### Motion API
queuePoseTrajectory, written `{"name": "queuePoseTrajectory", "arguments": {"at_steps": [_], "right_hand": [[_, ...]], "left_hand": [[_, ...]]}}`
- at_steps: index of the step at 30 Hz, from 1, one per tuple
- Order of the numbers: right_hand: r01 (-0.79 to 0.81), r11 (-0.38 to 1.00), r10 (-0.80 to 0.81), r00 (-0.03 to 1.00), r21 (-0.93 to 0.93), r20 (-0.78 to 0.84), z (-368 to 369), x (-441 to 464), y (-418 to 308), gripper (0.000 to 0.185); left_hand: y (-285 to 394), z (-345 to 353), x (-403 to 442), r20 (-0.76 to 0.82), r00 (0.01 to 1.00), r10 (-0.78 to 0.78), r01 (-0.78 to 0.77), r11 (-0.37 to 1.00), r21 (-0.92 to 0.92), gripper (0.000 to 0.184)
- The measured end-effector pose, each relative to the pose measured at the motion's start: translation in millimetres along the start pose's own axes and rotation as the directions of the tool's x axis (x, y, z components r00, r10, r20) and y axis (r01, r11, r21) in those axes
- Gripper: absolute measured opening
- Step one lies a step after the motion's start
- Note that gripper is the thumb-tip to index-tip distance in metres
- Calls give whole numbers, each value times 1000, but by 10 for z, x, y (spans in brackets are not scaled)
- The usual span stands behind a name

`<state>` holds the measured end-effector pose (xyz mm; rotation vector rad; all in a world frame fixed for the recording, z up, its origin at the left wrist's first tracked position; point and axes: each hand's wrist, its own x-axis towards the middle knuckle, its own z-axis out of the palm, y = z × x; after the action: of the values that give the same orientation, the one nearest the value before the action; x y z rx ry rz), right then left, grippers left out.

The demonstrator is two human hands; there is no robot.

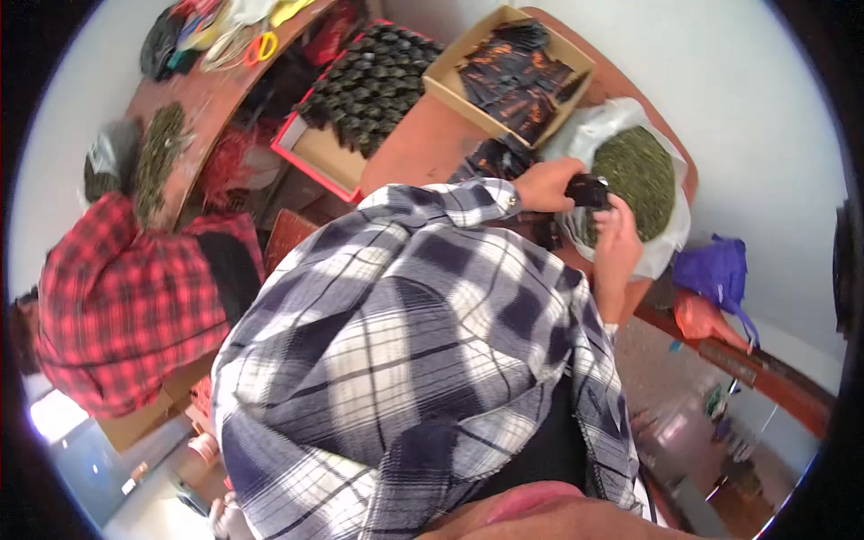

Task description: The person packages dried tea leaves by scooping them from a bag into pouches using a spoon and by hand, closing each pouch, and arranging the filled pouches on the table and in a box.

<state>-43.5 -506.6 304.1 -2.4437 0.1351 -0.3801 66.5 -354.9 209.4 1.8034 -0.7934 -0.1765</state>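
My left hand (549, 185) is closed on a small black packet (588, 191), held over the near left rim of a white plastic bag (562, 135). The bag is rolled open and full of dried green chopped leaf (637, 175). My right hand (618, 236) is at the packet's lower right edge, its fingers bent together; whether they pinch leaf or the packet's rim I cannot make out. Beside my left wrist lies a pile of flat black-and-orange packets (499, 160) on the reddish-brown table (409, 139).
A cardboard box (441, 85) of flat black-and-orange packets stands behind the pile. Left of it, a red-edged box (292, 135) holds many upright black packets. A person in a red plaid shirt (135, 306) sits at another table (202, 112). A purple bag (715, 270) hangs at right.
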Motion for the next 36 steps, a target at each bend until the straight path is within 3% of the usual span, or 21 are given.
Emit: {"name": "queuePoseTrajectory", "arguments": {"at_steps": [2,3,5,8,11,12,14,16,18,21,24,25,28,33,36], "right_hand": [[-161,955,174,984,250,-34,-95,-24,-173,29],[-165,927,198,978,336,-64,-153,-25,-258,31],[-164,894,234,965,416,-121,-235,22,-280,32],[-169,841,310,929,513,-201,-233,57,-142,32],[-206,739,406,896,642,-180,-208,37,80,31],[-227,722,427,890,654,-162,-188,29,143,30],[-269,687,467,875,675,-126,-149,19,279,30],[-285,637,474,878,716,-73,-245,-50,384,31],[-301,615,478,878,729,-41,-177,-59,380,31],[-366,610,521,853,703,-8,-83,-59,320,30],[-411,622,526,850,667,34,-99,-73,235,30],[-426,627,532,846,652,42,-107,-79,217,30],[-462,643,543,837,611,61,-84,-97,187,30],[-510,656,557,824,556,98,-56,-122,75,30],[-527,645,558,820,554,131,-11,-122,43,31]], "left_hand": [[89,-152,-77,-16,1000,2,-3,998,-60,52],[79,-238,-122,-60,998,21,-24,999,-44,53],[38,-417,-242,-138,989,57,-60,998,-21,54],[-43,-824,-570,-216,974,-63,60,998,-23,56],[-180,-1169,-1013,-418,875,-245,85,927,-366,51],[-249,-1294,-1173,-447,835,-320,66,866,-496,52],[-468,-1674,-1545,-574,743,-343,204,934,-294,56],[-755,-1862,-1904,-788,547,-283,410,911,-43,54],[-911,-2059,-2204,-821,386,-419,257,904,-341,49],[-1373,-2209,-2656,-856,236,-459,708,685,-172,58],[-2198,-2026,-3057,-816,201,-543,622,714,-322,58],[-2255,-1954,-3090,-796,199,-572,696,654,-296,57],[-2793,-1677,-3247,-812,281,-512,629,737,-248,58],[-2438,-1723,-3035,-715,232,-659,785,561,-262,67],[-2411,-1781,-3033,-674,324,-664,781,589,-205,69]]}}
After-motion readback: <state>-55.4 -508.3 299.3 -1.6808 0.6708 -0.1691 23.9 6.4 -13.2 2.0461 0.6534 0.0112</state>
